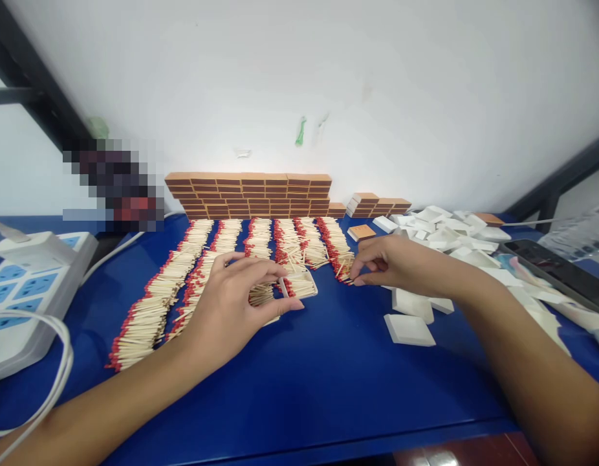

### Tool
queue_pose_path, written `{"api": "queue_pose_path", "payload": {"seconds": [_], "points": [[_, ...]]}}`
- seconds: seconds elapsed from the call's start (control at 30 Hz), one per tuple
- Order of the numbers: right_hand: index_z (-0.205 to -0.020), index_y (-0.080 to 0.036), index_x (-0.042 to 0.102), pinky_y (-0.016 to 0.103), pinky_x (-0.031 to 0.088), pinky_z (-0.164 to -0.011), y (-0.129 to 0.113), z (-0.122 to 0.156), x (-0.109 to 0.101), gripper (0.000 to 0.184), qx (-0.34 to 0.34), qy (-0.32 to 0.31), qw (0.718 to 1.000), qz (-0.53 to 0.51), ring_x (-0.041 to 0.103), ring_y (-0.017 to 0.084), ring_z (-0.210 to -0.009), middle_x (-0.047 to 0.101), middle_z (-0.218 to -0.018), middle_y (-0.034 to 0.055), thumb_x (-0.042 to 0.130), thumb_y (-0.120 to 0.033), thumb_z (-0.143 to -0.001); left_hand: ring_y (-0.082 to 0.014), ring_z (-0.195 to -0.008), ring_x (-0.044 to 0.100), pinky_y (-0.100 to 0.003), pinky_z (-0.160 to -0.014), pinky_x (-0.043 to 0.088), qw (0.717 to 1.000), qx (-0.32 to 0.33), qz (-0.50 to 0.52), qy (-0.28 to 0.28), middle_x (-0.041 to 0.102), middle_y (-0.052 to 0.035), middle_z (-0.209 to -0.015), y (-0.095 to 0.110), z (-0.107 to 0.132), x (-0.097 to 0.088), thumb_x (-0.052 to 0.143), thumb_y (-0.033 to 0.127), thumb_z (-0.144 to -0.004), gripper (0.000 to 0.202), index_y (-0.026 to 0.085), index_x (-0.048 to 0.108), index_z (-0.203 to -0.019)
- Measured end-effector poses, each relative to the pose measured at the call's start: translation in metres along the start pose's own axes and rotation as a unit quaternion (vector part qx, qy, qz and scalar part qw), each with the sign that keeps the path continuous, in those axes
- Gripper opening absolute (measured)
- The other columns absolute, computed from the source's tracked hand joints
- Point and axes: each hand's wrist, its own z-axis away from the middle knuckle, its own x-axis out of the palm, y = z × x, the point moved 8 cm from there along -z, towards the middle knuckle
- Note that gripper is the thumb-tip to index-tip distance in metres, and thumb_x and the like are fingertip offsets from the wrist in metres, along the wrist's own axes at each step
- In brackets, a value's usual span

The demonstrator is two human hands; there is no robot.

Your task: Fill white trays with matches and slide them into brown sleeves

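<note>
Several rows of red-tipped matches [183, 285] lie on the blue table [299, 382]. My left hand [231, 310] holds a small white matchbox tray [299, 285], partly filled with matches, between thumb and fingers. My right hand [396, 262] is pinched on a few matches [347, 272] at the near end of the rightmost row.
A wall of stacked brown matchboxes [251, 194] stands at the back, with a smaller stack [377, 206] to its right. A heap of empty white trays [449, 239] lies on the right, two more [409, 329] nearer. A phone [556, 268] sits far right, a power strip [32, 285] with cable on the left.
</note>
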Motion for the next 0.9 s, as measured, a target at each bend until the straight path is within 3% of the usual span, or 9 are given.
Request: {"api": "queue_pose_path", "payload": {"seconds": [0.17, 0.27, 0.33, 0.47, 0.6, 0.73, 0.9], "points": [[-0.085, -0.025, 0.080, 0.029, 0.042, -0.056, 0.004, 0.001, 0.007, 0.019, 0.036, -0.033, 0.999, 0.004, 0.059, 0.017, -0.064, 0.072, -0.079, 0.0026, 0.074, -0.041, -0.093, -0.0213, -0.098, 0.076, -0.042, -0.105, 0.042, 1.000, -0.002, 0.002, -0.006, 0.084, 0.0036, -0.107, -0.001, 0.000, 0.000, 0.088, 0.054, -0.084, 0.039, 0.026, 0.073, -0.106], [-0.089, -0.025, 0.079, 0.029, 0.041, -0.057, -0.006, 0.001, 0.010, 0.025, 0.032, -0.047, 0.998, -0.029, 0.057, 0.016, -0.066, 0.070, -0.081, 0.0018, 0.071, -0.048, -0.097, -0.0207, -0.098, 0.076, -0.042, -0.105, 0.042, 1.000, -0.003, 0.006, -0.007, 0.084, 0.0040, -0.106, -0.001, -0.001, 0.000, 0.088, 0.052, -0.084, 0.037, 0.026, 0.073, -0.106], [-0.090, -0.025, 0.078, 0.029, 0.041, -0.058, -0.022, -0.001, 0.007, 0.029, 0.012, -0.003, 0.997, -0.078, 0.055, 0.015, -0.067, 0.067, -0.078, 0.0008, 0.071, -0.052, -0.098, -0.0216, -0.099, 0.075, -0.042, -0.106, 0.042, 1.000, -0.006, 0.007, -0.010, 0.084, 0.0037, -0.108, -0.001, -0.001, 0.000, 0.089, 0.052, -0.084, 0.037, 0.026, 0.073, -0.106], [-0.088, -0.023, 0.077, 0.028, 0.040, -0.058, -0.059, -0.006, 0.001, 0.025, -0.035, 0.160, 0.973, -0.164, 0.049, 0.014, -0.064, 0.055, -0.070, -0.0018, 0.075, -0.047, -0.098, -0.0242, -0.104, 0.074, -0.044, -0.107, 0.043, 1.000, -0.011, 0.012, -0.025, 0.084, 0.0027, -0.113, 0.003, 0.000, 0.003, 0.087, 0.054, -0.085, 0.035, 0.028, 0.074, -0.106], [-0.088, -0.022, 0.078, 0.027, 0.039, -0.058, -0.081, -0.013, 0.020, 0.016, -0.064, 0.167, 0.972, -0.149, 0.048, 0.012, -0.064, 0.053, -0.072, -0.0023, 0.076, -0.036, -0.097, -0.0257, -0.108, 0.074, -0.045, -0.106, 0.044, 1.000, -0.006, 0.017, -0.025, 0.084, 0.0013, -0.115, 0.006, 0.000, 0.004, 0.087, 0.054, -0.085, 0.035, 0.029, 0.075, -0.107], [-0.089, -0.022, 0.078, 0.028, 0.039, -0.059, -0.076, -0.013, 0.023, 0.016, -0.074, 0.155, 0.977, -0.127, 0.048, 0.013, -0.064, 0.054, -0.072, -0.0022, 0.076, -0.036, -0.097, -0.0259, -0.107, 0.075, -0.045, -0.104, 0.044, 1.000, -0.011, 0.017, -0.022, 0.084, 0.0007, -0.114, 0.003, 0.001, 0.004, 0.089, 0.053, -0.083, 0.037, 0.028, 0.075, -0.106], [-0.089, -0.022, 0.076, 0.030, 0.035, -0.057, -0.056, -0.005, -0.002, 0.023, -0.065, 0.233, 0.966, -0.090, 0.045, 0.014, -0.063, 0.050, -0.067, -0.0028, 0.071, -0.040, -0.102, -0.0231, -0.102, 0.075, -0.044, -0.106, 0.041, 0.999, -0.009, 0.035, -0.019, 0.084, 0.0031, -0.112, 0.002, 0.001, 0.002, 0.088, 0.052, -0.084, 0.036, 0.027, 0.073, -0.105]]}}
